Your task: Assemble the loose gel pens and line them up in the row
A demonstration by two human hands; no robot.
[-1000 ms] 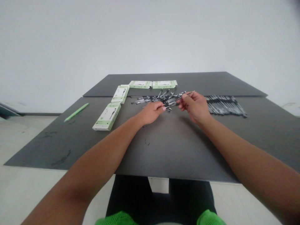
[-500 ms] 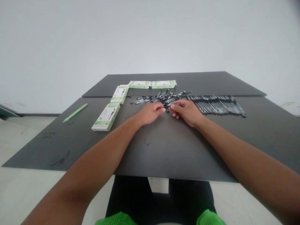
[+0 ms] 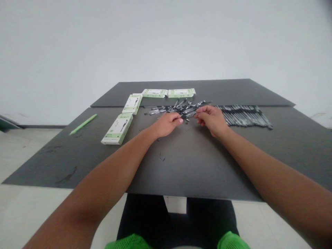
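Note:
My left hand (image 3: 168, 125) is closed at the near edge of a loose heap of pens (image 3: 185, 108). Its thumb and forefinger pinch what looks like a black pen, mostly hidden by the fingers. My right hand (image 3: 211, 121) is between the heap and a neat row of pens (image 3: 243, 116). The thumb and fingertips of that hand are pressed together; what is in them, if anything, is too small to make out. The pens have clear barrels and black ends. A gap separates the two hands.
Two green-and-white pen boxes (image 3: 118, 129) (image 3: 132, 104) lie left of the heap. Two more such boxes (image 3: 155, 93) (image 3: 181, 93) lie behind it. A light green pen-like stick (image 3: 83, 124) rests farther left on the dark table (image 3: 181, 166), which has a seam across it.
My right hand has moved a little to the right, away from my left hand, which has stayed almost in place. The boxes and the pen row are unmoved.

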